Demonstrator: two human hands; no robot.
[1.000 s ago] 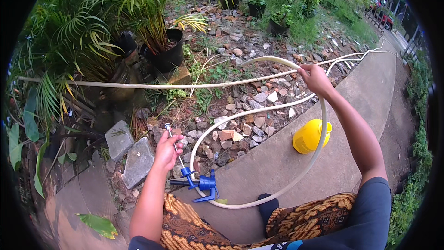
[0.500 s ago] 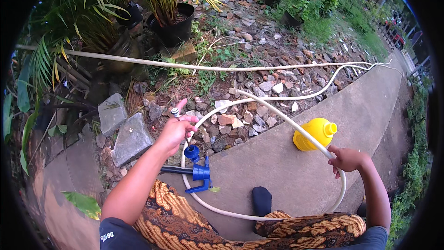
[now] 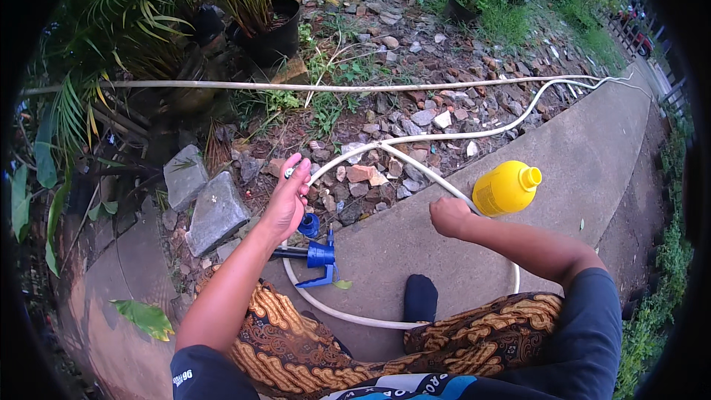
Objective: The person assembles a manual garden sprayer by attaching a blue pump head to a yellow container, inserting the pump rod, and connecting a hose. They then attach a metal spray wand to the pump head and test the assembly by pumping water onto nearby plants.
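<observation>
My left hand [image 3: 285, 200] is closed, thumb raised, around a small thin piece with a pale metallic tip [image 3: 289, 172]; most of it is hidden by the fingers. Just below that hand are a round blue plastic fitting [image 3: 309, 224] and a blue trigger sprayer head [image 3: 321, 255] with a black tube. My right hand [image 3: 450, 216] is a fist, back of the hand up, beside a cream hose [image 3: 415, 164]. Whether it grips anything is hidden. A yellow plastic bottle [image 3: 503, 189] lies tilted just beyond my right wrist, its round neck pointing right.
The hose loops across the concrete path [image 3: 578, 148] around my socked foot [image 3: 420, 298]. A straight pale pole or pipe [image 3: 355, 89] spans the rubble [image 3: 444, 107]. Concrete blocks [image 3: 217, 213] and a potted palm [image 3: 270, 33] stand at left.
My right hand has moved left and away from the hose's right bend, closing into a fist. My left hand has turned, its thumb now up and the metal-tipped piece more covered. The hose loop has shifted.
</observation>
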